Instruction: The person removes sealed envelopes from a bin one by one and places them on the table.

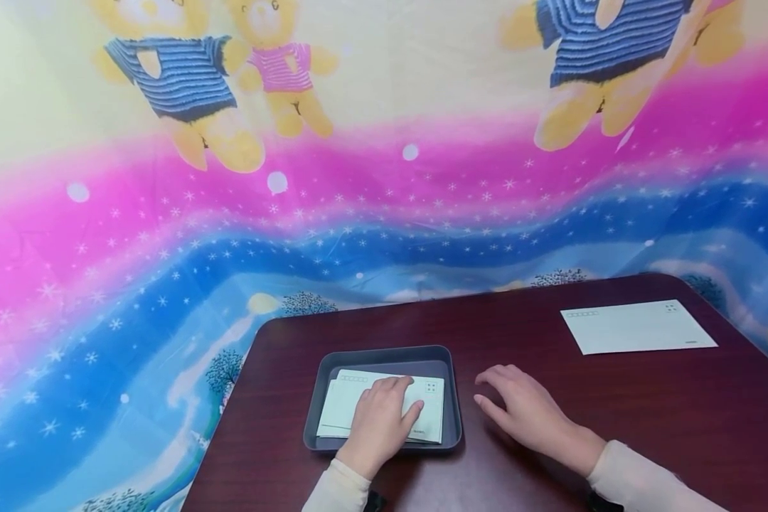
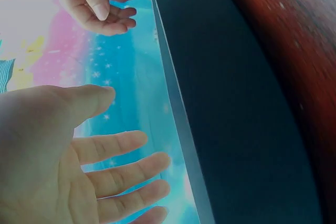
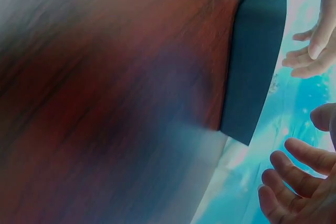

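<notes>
A dark grey tray (image 1: 455, 405) stands on the table with a small stack of white envelopes (image 1: 338, 407) lying in it. Over that stack is my left hand (image 1: 384, 419), and in the left wrist view its fingers (image 2: 126, 174) are spread above the tray's rim, holding nothing. My right hand (image 1: 528, 412) hovers just right of the tray, its fingers loosely bent and nothing in them. From the right wrist, the tray's outer wall (image 3: 254, 56) appears beyond the tabletop, with the left hand (image 3: 317, 48) above it.
A single white envelope (image 1: 640, 328) lies flat at the far right of the dark red-brown table (image 1: 435, 323). Behind the table hangs a colourful cloth (image 1: 371, 171) printed with bears and snowflakes.
</notes>
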`<state>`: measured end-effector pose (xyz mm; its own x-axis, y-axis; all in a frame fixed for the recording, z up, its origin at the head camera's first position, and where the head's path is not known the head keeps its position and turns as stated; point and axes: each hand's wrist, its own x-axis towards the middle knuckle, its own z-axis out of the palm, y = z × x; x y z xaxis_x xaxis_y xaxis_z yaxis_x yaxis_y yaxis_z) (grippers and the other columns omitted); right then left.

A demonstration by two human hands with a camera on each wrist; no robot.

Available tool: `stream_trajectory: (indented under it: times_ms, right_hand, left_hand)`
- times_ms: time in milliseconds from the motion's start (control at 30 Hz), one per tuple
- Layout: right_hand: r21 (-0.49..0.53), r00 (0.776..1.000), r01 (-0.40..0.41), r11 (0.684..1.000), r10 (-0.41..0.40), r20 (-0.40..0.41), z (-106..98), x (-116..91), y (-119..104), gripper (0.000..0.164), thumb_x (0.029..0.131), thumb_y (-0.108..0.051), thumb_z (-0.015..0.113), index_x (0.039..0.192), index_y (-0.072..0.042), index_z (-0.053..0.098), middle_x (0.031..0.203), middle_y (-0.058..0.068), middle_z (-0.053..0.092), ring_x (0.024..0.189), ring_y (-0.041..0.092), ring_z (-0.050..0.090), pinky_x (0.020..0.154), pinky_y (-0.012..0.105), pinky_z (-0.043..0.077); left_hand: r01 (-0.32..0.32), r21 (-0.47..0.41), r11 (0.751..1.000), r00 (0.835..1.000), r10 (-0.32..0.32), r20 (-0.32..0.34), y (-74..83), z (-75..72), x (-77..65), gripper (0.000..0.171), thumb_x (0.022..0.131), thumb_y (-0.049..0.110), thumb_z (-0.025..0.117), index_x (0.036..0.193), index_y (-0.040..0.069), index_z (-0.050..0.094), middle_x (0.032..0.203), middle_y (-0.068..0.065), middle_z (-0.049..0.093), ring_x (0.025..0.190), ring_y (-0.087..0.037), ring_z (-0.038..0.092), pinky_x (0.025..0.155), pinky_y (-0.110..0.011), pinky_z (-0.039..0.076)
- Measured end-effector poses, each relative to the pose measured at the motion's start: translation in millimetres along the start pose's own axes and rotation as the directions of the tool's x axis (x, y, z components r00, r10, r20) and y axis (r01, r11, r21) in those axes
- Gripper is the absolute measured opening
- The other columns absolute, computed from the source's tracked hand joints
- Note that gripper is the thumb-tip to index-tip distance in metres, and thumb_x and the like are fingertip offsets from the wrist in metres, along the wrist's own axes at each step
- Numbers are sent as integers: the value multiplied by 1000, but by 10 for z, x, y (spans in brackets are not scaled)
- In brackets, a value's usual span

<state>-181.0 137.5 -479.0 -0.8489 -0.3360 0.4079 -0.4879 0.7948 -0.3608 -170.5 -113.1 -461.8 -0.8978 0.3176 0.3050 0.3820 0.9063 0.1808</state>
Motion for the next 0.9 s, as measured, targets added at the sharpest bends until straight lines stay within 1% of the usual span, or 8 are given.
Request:
stream_trajectory:
  times_ms: [133, 300, 600, 733, 900]
  right_hand:
    - [15, 999, -21, 1000, 21, 26, 50, -5, -72, 25, 83, -34, 65, 102, -19, 68, 99, -10, 61, 91, 7, 54, 78, 34, 48]
    - [35, 1000, -15, 999, 15, 21, 96, 15, -151, 26, 83, -37, 64, 102, -19, 68, 100, -10, 62, 91, 7, 54, 79, 34, 48]
    - [40, 999, 42, 998, -41, -6, 178, 77, -297, 31, 79, -34, 70, 104, -16, 67, 103, -8, 62, 94, 7, 53, 79, 33, 48]
    - [52, 998, 59, 997, -60, 8, 220, 93, -352, 33, 79, -36, 70, 106, -17, 66, 106, -8, 62, 97, 8, 53, 82, 33, 48]
    - [67, 994, 113, 991, -113, 7, 272, 119, -416, 33, 80, -36, 68, 108, -17, 65, 108, -8, 61, 100, 8, 53, 82, 32, 48]
  left_hand:
    - [15, 3, 1000, 1000, -15, -16, -79, -10, -44, 40, 88, 38, 58, 117, 11, 64, 111, -5, 66, 105, -23, 58, 81, -43, 47]
    - [26, 16, 1000, 999, -26, -39, -150, -6, -93, 39, 88, 39, 59, 115, 11, 65, 108, -4, 67, 103, -23, 59, 79, -43, 48]
    - [43, 11, 999, 995, -42, -90, -242, -25, -163, 39, 86, 37, 61, 113, 9, 66, 107, -6, 67, 102, -23, 60, 78, -43, 48]
    - [60, 8, 998, 993, -59, -102, -302, -35, -192, 39, 86, 38, 62, 112, 10, 66, 107, -6, 68, 102, -24, 60, 78, -43, 49]
    - [84, 10, 996, 990, -82, -118, -389, -51, -235, 39, 85, 37, 63, 111, 9, 67, 106, -6, 68, 100, -25, 61, 78, -44, 49]
